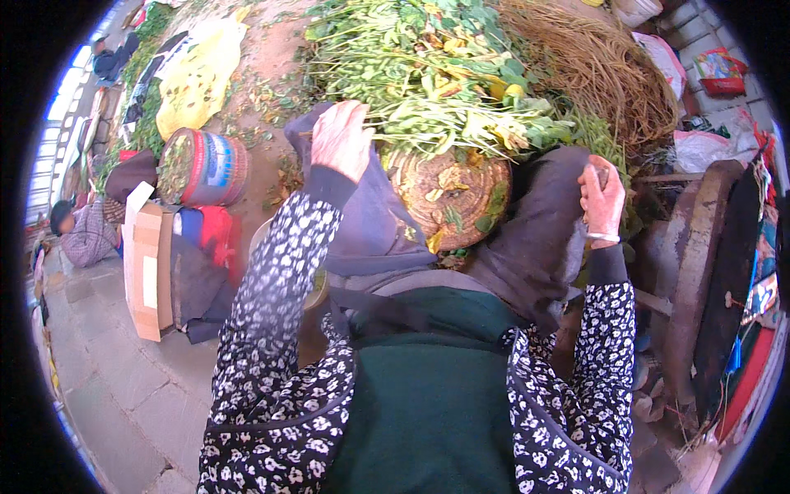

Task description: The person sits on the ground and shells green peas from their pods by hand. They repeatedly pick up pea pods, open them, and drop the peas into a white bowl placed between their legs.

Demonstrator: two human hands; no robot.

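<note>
My left hand rests at the edge of a heap of green leafy stalks, back of the hand up, by my left knee; whether its fingers grip stalks is hidden. Off to the right, beside my right knee, my right hand is raised with its fingers curled round a small dark brownish object, whose kind I cannot tell. Between my knees stands a round woven straw pad or stool with yellow and green leaf bits on it. The near stalks overlap its far edge.
A bucket of leafy bits stands at the left, by an open cardboard box and dark cloth. A yellow sheet lies farther off. Dry brown stalks are heaped at the upper right, above a worn wheel-like object. Two people sit far left.
</note>
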